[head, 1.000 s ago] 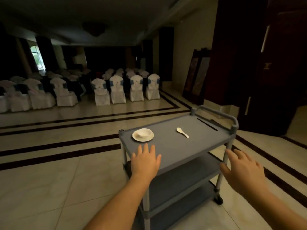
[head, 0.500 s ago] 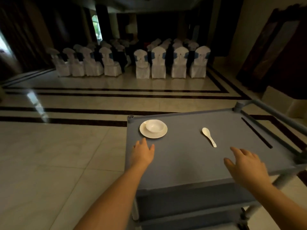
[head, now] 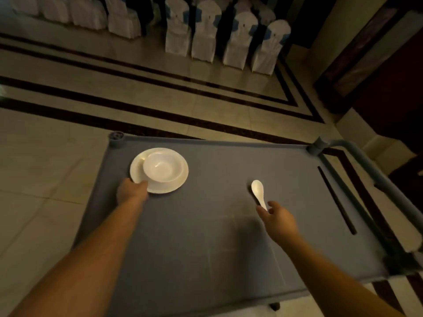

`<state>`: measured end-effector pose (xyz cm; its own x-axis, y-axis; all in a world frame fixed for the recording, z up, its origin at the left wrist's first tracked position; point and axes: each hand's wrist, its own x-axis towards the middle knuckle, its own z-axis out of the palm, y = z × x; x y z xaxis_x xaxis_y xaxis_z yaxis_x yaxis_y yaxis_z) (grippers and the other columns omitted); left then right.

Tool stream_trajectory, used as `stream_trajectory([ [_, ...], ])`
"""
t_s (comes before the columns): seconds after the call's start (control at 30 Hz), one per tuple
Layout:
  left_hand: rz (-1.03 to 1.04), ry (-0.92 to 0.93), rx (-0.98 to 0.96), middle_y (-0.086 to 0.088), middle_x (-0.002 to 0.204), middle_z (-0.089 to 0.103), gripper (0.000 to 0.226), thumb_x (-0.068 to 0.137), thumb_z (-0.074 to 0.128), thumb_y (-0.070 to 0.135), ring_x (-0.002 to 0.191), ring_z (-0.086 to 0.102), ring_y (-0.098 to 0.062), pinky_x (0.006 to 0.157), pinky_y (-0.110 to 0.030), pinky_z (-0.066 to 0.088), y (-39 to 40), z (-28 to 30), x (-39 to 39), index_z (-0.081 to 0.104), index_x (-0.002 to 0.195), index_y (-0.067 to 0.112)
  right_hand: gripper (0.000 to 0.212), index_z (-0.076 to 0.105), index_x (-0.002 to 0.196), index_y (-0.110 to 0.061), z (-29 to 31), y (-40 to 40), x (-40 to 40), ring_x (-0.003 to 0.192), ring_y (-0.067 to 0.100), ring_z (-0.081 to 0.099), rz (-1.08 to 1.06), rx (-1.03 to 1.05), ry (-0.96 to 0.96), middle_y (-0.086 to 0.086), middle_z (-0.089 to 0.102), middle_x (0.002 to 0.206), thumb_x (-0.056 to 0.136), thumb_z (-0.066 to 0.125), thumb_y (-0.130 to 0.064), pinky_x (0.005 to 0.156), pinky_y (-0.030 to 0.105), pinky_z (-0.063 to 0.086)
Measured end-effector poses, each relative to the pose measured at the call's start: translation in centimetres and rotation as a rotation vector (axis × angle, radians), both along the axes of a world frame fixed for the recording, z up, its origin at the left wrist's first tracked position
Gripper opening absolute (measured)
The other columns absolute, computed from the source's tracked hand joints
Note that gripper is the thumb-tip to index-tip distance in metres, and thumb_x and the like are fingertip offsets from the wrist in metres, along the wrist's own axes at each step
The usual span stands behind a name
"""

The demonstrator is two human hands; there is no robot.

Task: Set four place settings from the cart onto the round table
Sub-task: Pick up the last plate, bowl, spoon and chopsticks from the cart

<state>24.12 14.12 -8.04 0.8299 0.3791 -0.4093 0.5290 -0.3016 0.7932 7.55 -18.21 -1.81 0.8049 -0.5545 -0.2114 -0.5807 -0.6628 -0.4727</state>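
On top of the grey cart (head: 206, 225), near its far left corner: white plate (head: 169, 187) with a white bowl (head: 163, 167) sitting in it, pushed a bit toward the plate's left side. Left hand (head: 131, 194) right at the plate's near-left rim, knuckles up, fingers curled toward the edge and touching it. Fingertips tucked under or behind the rim, so can't tell if actually gripping or just resting against it.

Over toward the middle-right: white ceramic spoon (head: 258, 193), scoop end pointing away, handle end pinched between thumb and forefinger of the right hand (head: 278, 219). Very tip of the handle hidden by those fingers. Other fingers folded out of sight behind the hand, no idea how they lie. Hard to say whether the spoon is lifted or lying flat; dark shadow just left of it.

Along the right side of the tray: long thin dark strip (head: 336, 201), maybe chopsticks, maybe a slot, too dim to tell. Cart handle (head: 375, 177) blurry, near-right corner smeared. Lower shelves not visible from this angle.

Beyond the cart: pale tiled floor (head: 160, 99) with dark stripes, row of white-covered chairs (head: 224, 35) with blue sashes, tops cut off by the frame. Round table nowhere in view.
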Motion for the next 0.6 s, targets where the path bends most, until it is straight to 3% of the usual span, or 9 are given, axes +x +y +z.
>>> stream_trajectory([
  [0.07, 0.022, -0.012, -0.012, -0.025, 0.107, 0.069, 0.036, 0.084, 0.070, 0.017, 0.082, 0.070, -0.037, 0.081, -0.053, 0.058, 0.2, -0.7, 0.9, 0.062, 0.114, -0.002, 0.050, 0.055, 0.124, 0.000, -1.1, -0.4, 2.0, 0.101, 0.039, 0.061, -0.041, 0.026, 0.016, 0.022, 0.064, 0.112, 0.092, 0.061, -0.038, 0.084, 0.044, 0.048],
  [0.17, 0.021, -0.011, -0.001, -0.023, 0.110, 0.066, 0.036, 0.082, 0.069, 0.004, 0.082, 0.067, -0.038, 0.079, -0.053, 0.059, 0.2, -0.9, 2.1, 0.062, 0.116, 0.000, 0.045, 0.056, 0.117, -0.001, -2.7, -1.6, 4.5, 0.102, 0.039, 0.060, -0.099, 0.059, 0.075, 0.021, 0.063, 0.111, 0.088, 0.067, -0.034, 0.085, 0.045, 0.049],
  [0.3, -0.018, -0.017, 0.007, -0.017, 0.101, 0.064, 0.028, 0.082, 0.065, 0.001, 0.073, 0.062, -0.029, 0.064, -0.043, 0.059, -1.0, -0.6, 2.1, 0.065, 0.110, 0.006, 0.026, 0.063, 0.109, -0.005, -4.4, -4.1, 6.3, 0.096, 0.037, 0.063, -0.050, 0.053, 0.149, 0.017, 0.068, 0.103, 0.085, 0.060, -0.012, 0.078, 0.041, 0.052],
  [0.4, -0.066, -0.022, -0.014, -0.017, 0.098, 0.063, 0.022, 0.083, 0.064, 0.000, 0.069, 0.061, -0.026, 0.055, -0.036, 0.054, -3.0, 0.1, 1.3, 0.064, 0.103, 0.009, 0.024, 0.062, 0.107, -0.003, -5.1, -6.3, 6.7, 0.098, 0.037, 0.063, -0.035, 0.082, 0.163, 0.018, 0.067, 0.104, 0.088, 0.058, -0.016, 0.074, 0.037, 0.048],
  [0.5, -0.098, -0.016, -0.038, -0.016, 0.095, 0.063, 0.020, 0.084, 0.064, 0.000, 0.076, 0.063, -0.032, 0.065, -0.043, 0.058, -5.7, 0.5, 0.1, 0.061, 0.098, 0.014, 0.027, 0.062, 0.103, -0.001, -5.1, -10.0, 6.2, 0.097, 0.039, 0.063, -0.083, 0.105, 0.086, 0.020, 0.068, 0.101, 0.092, 0.060, -0.026, 0.074, 0.037, 0.047],
  [0.6, -0.119, -0.005, -0.088, -0.018, 0.093, 0.064, 0.019, 0.084, 0.063, -0.002, 0.075, 0.062, -0.031, 0.065, -0.042, 0.058, -8.8, 0.7, -1.0, 0.063, 0.098, 0.011, 0.020, 0.061, 0.097, 0.001, -4.2, -16.1, 4.8, 0.090, 0.042, 0.062, -0.188, 0.046, 0.020, 0.024, 0.067, 0.096, 0.090, 0.060, -0.018, 0.076, 0.041, 0.049],
])
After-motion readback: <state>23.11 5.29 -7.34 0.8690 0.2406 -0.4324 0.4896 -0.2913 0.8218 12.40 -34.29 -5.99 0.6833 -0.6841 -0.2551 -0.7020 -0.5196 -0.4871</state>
